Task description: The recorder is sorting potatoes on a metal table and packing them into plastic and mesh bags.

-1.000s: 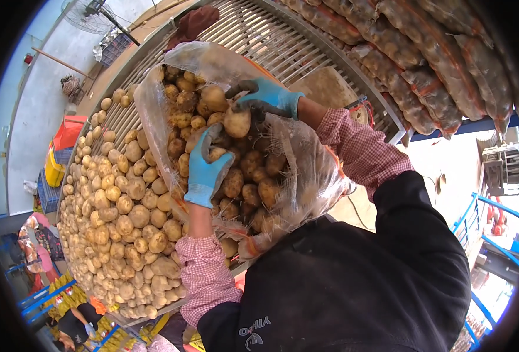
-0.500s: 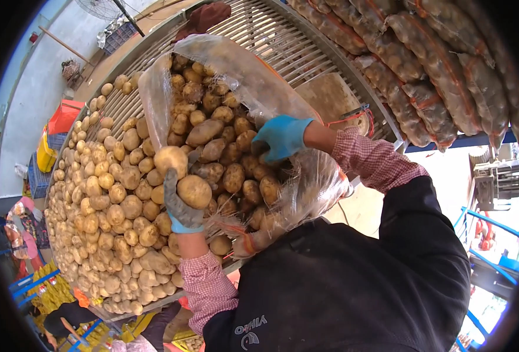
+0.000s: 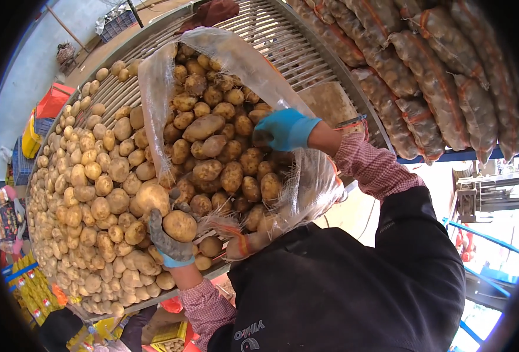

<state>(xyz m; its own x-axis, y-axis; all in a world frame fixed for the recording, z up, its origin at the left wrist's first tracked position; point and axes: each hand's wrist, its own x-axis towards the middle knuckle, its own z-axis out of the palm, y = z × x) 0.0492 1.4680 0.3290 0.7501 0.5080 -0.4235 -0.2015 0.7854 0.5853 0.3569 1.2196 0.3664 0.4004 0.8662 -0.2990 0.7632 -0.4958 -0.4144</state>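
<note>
My left hand (image 3: 168,243), in a blue glove with grey fingers and palm, is closed around two potatoes, a larger pale potato (image 3: 152,198) and another potato (image 3: 179,226) nearer me. It hovers over the left edge of an open clear plastic bag (image 3: 155,100) lying on its side, full of darker potatoes (image 3: 205,126). Inside the bag's mouth, my right hand (image 3: 287,130), also in a blue glove, curls its fingers down among those potatoes. Whatever lies under its fingertips is hidden.
A heap of loose potatoes (image 3: 95,199) covers the left of the round slatted table (image 3: 297,56). Filled mesh sacks (image 3: 426,76) are stacked at the far right. Dark red cloth (image 3: 209,14) lies at the far rim. Another person (image 3: 4,220) is at the far left.
My left hand has moved left and slightly toward me, still carrying both potatoes. The right hand remains in the bag's mouth, a little shifted. The whole view has turned slightly.
</note>
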